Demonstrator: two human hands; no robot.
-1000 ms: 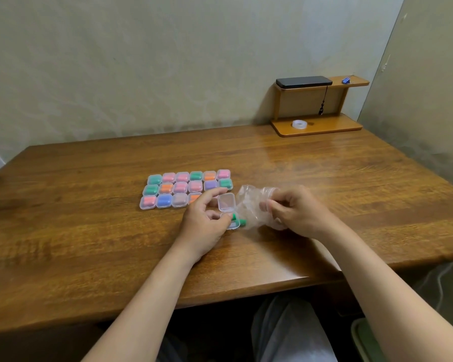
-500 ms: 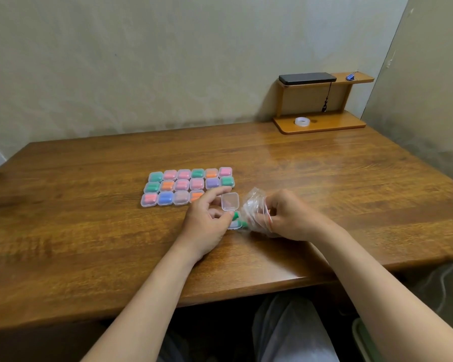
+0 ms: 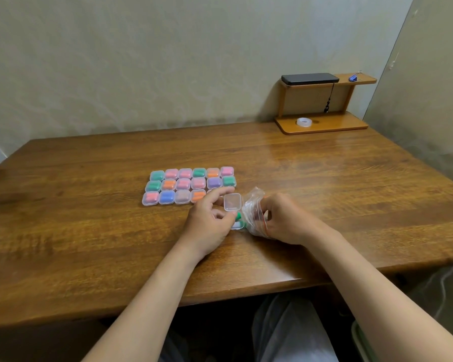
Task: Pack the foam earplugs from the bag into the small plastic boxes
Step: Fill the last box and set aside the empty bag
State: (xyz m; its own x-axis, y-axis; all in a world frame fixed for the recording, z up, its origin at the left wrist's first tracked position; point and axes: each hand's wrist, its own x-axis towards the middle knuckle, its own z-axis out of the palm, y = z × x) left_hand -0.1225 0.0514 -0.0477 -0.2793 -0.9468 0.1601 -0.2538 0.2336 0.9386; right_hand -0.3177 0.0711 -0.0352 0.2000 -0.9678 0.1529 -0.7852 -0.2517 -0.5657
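L hand (image 3: pixel 209 222) is curled round open small box (image 3: pixel 232 202), index extended beside lid raised on far side. R hand (image 3: pixel 285 220) is clenched on crumpled bag (image 3: pixel 252 214), just right of box, mid-worktop (image 3: pixel 324 178).

- A plain room with a work desk, either a home or a small office; which one cannot be told.
- A wooden desk (image 3: pixel 89 231) stands in a corner between bare, stained walls (image 3: pixel 141 61).
- A small wooden shelf (image 3: pixel 322 128) at the desk's far right corner carries a flat black device (image 3: pixel 310 79), a tape roll (image 3: pixel 304 122) and a blue clip (image 3: pixel 353 77).
- Small filled boxes (image 3: pixel 183 185) lie in rows on the desk.
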